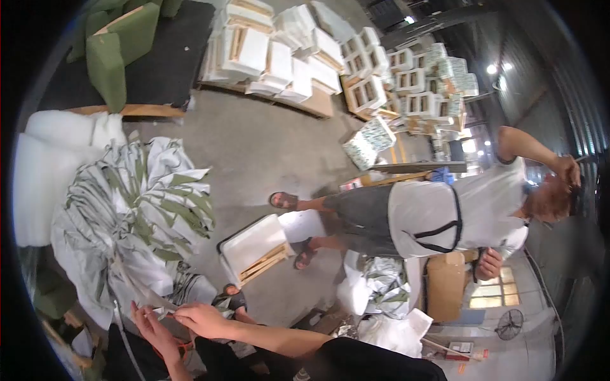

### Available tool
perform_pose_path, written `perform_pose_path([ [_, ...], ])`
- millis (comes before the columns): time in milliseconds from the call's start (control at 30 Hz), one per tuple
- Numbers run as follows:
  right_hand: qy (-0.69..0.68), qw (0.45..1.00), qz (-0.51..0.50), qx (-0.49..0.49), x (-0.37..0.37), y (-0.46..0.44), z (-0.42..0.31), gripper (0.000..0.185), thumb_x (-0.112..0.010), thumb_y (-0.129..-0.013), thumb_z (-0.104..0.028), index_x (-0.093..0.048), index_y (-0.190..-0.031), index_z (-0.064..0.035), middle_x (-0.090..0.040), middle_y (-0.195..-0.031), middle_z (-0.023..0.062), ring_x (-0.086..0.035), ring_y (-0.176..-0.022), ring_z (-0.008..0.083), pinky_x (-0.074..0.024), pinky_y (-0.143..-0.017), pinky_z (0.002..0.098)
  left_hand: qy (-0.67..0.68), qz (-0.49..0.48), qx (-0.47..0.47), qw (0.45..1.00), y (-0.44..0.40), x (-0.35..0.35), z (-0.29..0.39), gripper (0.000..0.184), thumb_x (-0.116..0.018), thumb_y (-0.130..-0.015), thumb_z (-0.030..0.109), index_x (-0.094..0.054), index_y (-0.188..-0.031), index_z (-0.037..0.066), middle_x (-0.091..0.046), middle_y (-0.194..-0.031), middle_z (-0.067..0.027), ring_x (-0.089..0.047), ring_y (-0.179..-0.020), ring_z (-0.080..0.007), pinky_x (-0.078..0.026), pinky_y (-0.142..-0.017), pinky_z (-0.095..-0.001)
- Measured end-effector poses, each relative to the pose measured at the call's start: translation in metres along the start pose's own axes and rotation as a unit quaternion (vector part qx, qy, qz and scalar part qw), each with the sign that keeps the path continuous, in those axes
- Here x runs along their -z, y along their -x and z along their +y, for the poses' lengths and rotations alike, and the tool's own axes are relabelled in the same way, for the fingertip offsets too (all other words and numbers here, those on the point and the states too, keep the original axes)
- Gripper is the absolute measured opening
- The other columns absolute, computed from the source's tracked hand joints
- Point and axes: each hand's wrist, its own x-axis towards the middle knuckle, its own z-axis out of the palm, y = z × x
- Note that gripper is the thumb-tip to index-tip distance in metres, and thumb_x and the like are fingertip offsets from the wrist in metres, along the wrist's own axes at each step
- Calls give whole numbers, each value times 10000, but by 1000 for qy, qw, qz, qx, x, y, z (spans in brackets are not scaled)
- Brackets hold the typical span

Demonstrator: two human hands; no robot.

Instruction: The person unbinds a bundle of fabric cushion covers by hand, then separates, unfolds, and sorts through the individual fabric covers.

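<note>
In the head view, a black sleeve (pixel 375 357) is nearest, its forearm reaching across to the right hand (pixel 203 319). That hand is bent inward, fingers closed on the end of a pale fabric strip (pixel 141 287). The left hand (pixel 155 333) is just beside it, fingers extended and loosely parted; I cannot tell whether it touches the strip. Something orange (pixel 184 348) shows between the wrists, and a thin grey strap (pixel 126 340) hangs just beside the left hand, on the side away from the right.

The strip runs from the right fingertips, past the left ones, into a big heap of grey-white and green fabric (pixel 136 209) just beyond both hands. Past the heap are thick white padding (pixel 60 174) and, farther out, green padded pieces (pixel 108 66).

A sandalled foot (pixel 232 293) shows near the right hand. Beyond it lies a white cushioned piece with wooden slats (pixel 257 247); well apart from the hands stands another person (pixel 422 219) in a white shirt and dark shorts. Farthest are stacked white pieces (pixel 254 51).
</note>
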Motion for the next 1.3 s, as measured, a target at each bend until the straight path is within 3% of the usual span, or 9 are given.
perform_pose_path([
  [100, -14, 997, 3, -80, -20, -6, 30, 258, -539, -965, -223, -661, -1117, -54, -682, -1062, 164, -646, -1001, 345, -504, -862, 421, 122, -48, 140, 981, -12, 14, -36, 288, -485, -1025, 152, -577, -1195, -61, -610, -1215, -133, -570, -1071, -196, -426, -976, -317],
  [167, -53, 989, 30, -138, -37, -10, 63, 273, -548, -967, -218, -663, -1126, -29, -696, -1073, 139, -666, -1004, 271, -507, -864, 380, 61, -177, 102, 977, -31, 32, 31, 307, -494, -1012, 155, -573, -1227, -49, -643, -1161, -128, -584, -1084, -198, -422, -997, -325],
  [200, -98, 984, 76, -124, -54, -5, 97, 277, -559, -975, -209, -660, -1131, -4, -705, -1076, 103, -661, -1007, 220, -511, -857, 360, 19, -158, 34, 987, -40, 35, 27, 314, -496, -1007, 178, -580, -1237, -18, -663, -1165, -167, -609, -1110, -229, -433, -990, -334],
  [233, -141, 975, 83, -151, -43, -3, 74, 274, -562, -986, -207, -662, -1142, -5, -701, -1058, 88, -653, -1004, 191, -517, -843, 334, 69, -156, 110, 979, -52, 44, 51, 315, -493, -1005, 199, -600, -1235, 13, -676, -1151, -197, -630, -1120, -281, -453, -976, -357],
  [333, -177, 946, 56, -267, -53, 17, 102, 271, -555, -999, -220, -668, -1150, -26, -693, -1014, 45, -629, -860, 112, -511, -752, 268, -39, -108, 109, 987, -89, 81, 9, 300, -512, -984, 200, -613, -1223, 50, -690, -1102, -183, -654, -1041, -349, -487, -909, -377],
  [500, -78, 903, -47, -421, -72, 103, 121, 294, -542, -1003, -262, -661, -1160, -44, -700, -980, 38, -626, -782, 107, -494, -663, 246, -146, -66, 97, 982, -125, 104, -72, 291, -526, -958, 189, -616, -1207, 68, -663, -1135, -185, -625, -1056, -367, -484, -892, -413],
  [633, -139, 864, -24, -484, -77, 166, 106, 300, -547, -998, -284, -658, -1158, -56, -697, -953, 34, -614, -718, 103, -488, -638, 241, -166, -69, 44, 983, -163, 77, -89, 326, -523, -946, 181, -597, -1234, 46, -615, -1239, -193, -580, -1141, -374, -457, -957, -427],
  [967, -237, 807, 78, -535, -70, 189, 73, 283, -546, -997, -274, -645, -1185, -87, -701, -999, 41, -619, -729, 101, -488, -639, 245, -248, -187, 139, 940, -245, 27, -90, 388, -574, -895, 354, -631, -1167, 83, -661, -1126, -197, -597, -1102, -360, -460, -942, -455],
  [1300, -287, 802, 47, -522, -92, 175, 63, 293, -533, -1009, -288, -636, -1171, -66, -701, -1027, 58, -637, -775, 115, -497, -665, 241, -417, -238, 49, 876, -223, 46, -74, 439, -621, -814, 487, -719, -960, 84, -693, -1043, -154, -572, -1087, -365, -445, -908, -542],
])
